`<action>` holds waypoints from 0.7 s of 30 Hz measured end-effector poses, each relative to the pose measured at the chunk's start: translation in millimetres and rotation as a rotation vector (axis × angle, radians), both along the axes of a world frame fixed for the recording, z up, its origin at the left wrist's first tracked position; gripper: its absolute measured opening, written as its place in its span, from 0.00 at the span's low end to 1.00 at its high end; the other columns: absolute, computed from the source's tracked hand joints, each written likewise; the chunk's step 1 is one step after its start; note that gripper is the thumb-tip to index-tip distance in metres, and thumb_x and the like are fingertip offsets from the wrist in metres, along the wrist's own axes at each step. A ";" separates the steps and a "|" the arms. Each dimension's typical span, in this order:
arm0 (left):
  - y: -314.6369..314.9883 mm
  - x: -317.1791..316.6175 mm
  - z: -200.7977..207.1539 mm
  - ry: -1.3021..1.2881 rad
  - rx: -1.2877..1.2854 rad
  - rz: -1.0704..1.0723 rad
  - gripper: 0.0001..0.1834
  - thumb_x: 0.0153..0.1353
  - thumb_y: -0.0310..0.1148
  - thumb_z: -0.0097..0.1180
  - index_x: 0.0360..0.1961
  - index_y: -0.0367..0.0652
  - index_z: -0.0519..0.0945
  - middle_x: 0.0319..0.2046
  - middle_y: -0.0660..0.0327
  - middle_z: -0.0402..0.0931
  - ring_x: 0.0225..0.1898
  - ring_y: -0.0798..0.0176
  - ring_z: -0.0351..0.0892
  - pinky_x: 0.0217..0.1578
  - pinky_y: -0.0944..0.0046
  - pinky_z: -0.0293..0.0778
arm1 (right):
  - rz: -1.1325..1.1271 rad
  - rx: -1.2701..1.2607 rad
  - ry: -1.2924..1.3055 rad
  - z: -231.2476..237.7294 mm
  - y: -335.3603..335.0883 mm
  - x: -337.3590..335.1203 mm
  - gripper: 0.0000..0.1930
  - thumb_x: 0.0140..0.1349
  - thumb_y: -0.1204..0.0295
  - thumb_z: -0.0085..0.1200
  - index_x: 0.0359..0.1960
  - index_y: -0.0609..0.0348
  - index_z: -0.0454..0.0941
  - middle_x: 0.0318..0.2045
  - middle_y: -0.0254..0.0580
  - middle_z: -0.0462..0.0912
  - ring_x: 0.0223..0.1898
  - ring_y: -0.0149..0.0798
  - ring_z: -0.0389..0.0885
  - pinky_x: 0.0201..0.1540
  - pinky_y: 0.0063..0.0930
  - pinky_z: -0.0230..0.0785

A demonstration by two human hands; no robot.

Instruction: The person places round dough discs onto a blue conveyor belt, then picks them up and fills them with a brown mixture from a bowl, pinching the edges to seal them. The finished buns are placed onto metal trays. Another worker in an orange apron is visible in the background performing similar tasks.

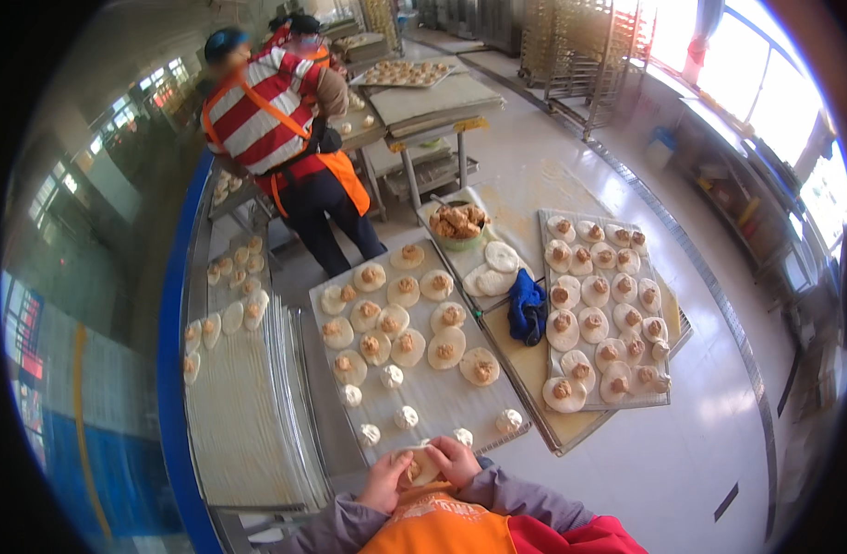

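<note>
Close in front of my orange apron, a round dough wrapper (pixel 424 469) with brown filling is held between both hands. My left hand (pixel 384 480) pinches its left edge, and my right hand (pixel 455 461) grips the upper right edge. Just beyond lies a metal tray (pixel 460 406) bearing flat dough rounds topped with filling, such as one dough round (pixel 480 367) at its right. Along the tray's near part sit several closed, pleated buns, among them a white bun (pixel 406 417) straight ahead of my hands.
Rightward, a second tray (pixel 659 403) carries many filled rounds. Between the trays are a filling bowl (pixel 457 242), stacked wrappers (pixel 499 258) and a blue cloth item (pixel 527 309). Stacked trays (pixel 248 434) stand left. A co-worker (pixel 285 138) in striped clothing works beyond, and wheeled racks (pixel 585 55) stand far back.
</note>
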State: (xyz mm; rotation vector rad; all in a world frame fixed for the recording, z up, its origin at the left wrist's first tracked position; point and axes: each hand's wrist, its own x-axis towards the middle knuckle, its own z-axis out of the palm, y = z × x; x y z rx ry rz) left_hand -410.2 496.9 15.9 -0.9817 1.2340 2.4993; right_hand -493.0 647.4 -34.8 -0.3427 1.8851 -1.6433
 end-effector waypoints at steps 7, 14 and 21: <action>1.2 -5.4 51.9 0.118 0.181 -0.052 0.27 0.68 0.34 0.58 0.65 0.38 0.66 0.55 0.61 0.75 0.55 0.63 0.77 0.58 0.61 0.73 | -0.130 -0.409 -0.350 23.0 22.8 -11.2 0.08 0.74 0.68 0.49 0.44 0.60 0.74 0.29 0.32 0.80 0.22 0.23 0.75 0.21 0.17 0.68; 20.1 -1.8 36.3 0.285 0.322 0.219 0.35 0.62 0.41 0.66 0.66 0.44 0.66 0.58 0.62 0.72 0.61 0.61 0.70 0.62 0.53 0.68 | -0.069 -0.377 -0.265 45.7 12.3 -3.4 0.05 0.73 0.73 0.49 0.45 0.61 0.72 0.34 0.35 0.80 0.27 0.26 0.78 0.23 0.20 0.74; -9.8 33.2 26.4 0.207 0.415 0.230 0.31 0.62 0.34 0.66 0.63 0.40 0.67 0.56 0.61 0.72 0.58 0.59 0.73 0.60 0.56 0.72 | 0.096 -0.147 -0.140 25.9 -3.9 5.5 0.08 0.67 0.73 0.59 0.43 0.64 0.77 0.34 0.34 0.83 0.38 0.25 0.80 0.42 0.21 0.74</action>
